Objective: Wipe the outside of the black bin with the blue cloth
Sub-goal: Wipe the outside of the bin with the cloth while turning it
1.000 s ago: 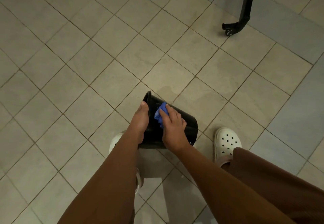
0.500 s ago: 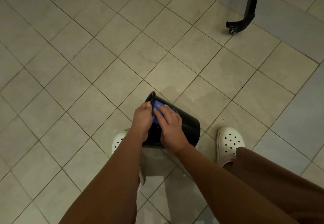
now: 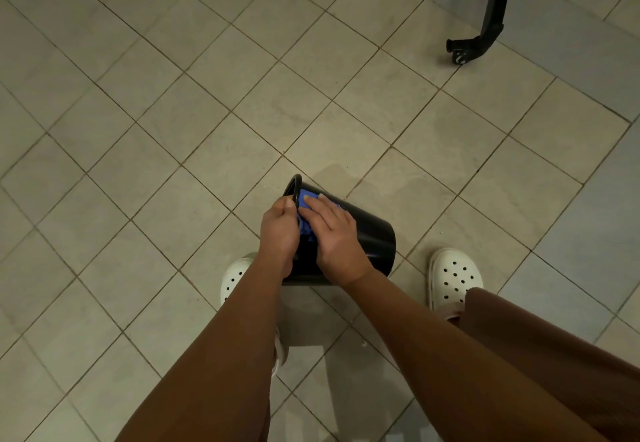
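Head view, looking down.

Item: black bin (image 3: 369, 232), round, smooth glossy plastic with a rolled rim (image 3: 295, 186). It is tipped on its side, with the mouth to the left hand's side and the base beyond the right hand's knuckles. Its interior is turned away, so any contents cannot be told, nor whether the wall touches the floor.

Item: blue cloth (image 3: 306, 203), soft and crumpled. It is bunched against the bin's outer wall just beside the rim, and it shows at the right hand's fingertips and in the gap between the two hands.

Left hand (image 3: 278, 232): fingers curled over the rim, thumb on top, gripping the bin's mouth.

Right hand (image 3: 335, 235): palm down, fingers nearly straight and together, pressing the cloth flat to the bin's wall. It lies just beside the left hand.

Surroundings:
- Tiled floor (image 3: 166, 137), matt beige square tiles with dark grout lines set diagonally. The tiles are greyer far out past the right hand.
- Left clog (image 3: 234, 284), white moulded foam with round holes, below the left wrist.
- Right clog (image 3: 454, 277), matching, out from the right wrist.
- Brown garment (image 3: 561, 355), plain cloth, below that clog.
- Black metal leg (image 3: 493, 5), slim and angled, ending in a small caster (image 3: 459, 56). It stands well apart, far beyond the right hand.
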The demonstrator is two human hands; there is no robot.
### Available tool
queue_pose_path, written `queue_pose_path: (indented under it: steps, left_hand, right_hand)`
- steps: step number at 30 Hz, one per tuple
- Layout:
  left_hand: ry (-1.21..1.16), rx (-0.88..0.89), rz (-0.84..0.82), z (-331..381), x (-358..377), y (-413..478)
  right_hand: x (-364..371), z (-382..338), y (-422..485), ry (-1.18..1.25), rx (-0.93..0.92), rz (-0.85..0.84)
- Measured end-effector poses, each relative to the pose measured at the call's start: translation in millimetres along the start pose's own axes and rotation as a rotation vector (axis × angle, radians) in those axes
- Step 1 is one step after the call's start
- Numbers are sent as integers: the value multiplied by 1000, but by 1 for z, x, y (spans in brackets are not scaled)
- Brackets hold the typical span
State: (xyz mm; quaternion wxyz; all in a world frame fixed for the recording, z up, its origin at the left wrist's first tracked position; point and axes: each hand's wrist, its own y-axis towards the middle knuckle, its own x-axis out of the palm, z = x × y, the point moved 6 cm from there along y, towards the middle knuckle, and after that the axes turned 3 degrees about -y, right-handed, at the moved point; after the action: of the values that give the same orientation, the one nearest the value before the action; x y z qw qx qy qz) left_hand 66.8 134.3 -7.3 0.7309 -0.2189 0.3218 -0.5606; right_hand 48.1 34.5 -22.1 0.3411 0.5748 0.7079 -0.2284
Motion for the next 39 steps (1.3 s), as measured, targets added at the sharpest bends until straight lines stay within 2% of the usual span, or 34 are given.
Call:
queue_pose_path:
  steps: [5, 10, 15, 20, 28, 32, 34, 39]
  left_hand:
    - [18, 62, 18, 1, -1, 3]
    - [4, 47, 1, 1, -3, 3]
    - [-16, 69, -11, 3, -3, 3]
    - [0, 70, 3, 2, -3, 5]
    - [-26, 41, 2, 0, -2, 3]
    - [-14, 58, 11, -1, -1, 3]
    - [13, 86, 2, 1, -1, 3]
    - [50, 133, 10, 0, -2, 2]
  right_hand:
    - [-5, 13, 1, 9, 88, 38]
    - [4, -2, -14, -1, 47, -31]
    - [0, 5, 7, 22, 24, -62]
    - [-2, 16, -5, 14, 209, -28]
    - [4, 9, 1, -1, 80, -79]
    - [0, 30, -7, -15, 293, -67]
    - [1, 27, -21, -30, 343, -25]
    - [12, 6, -28, -69, 197, -37]
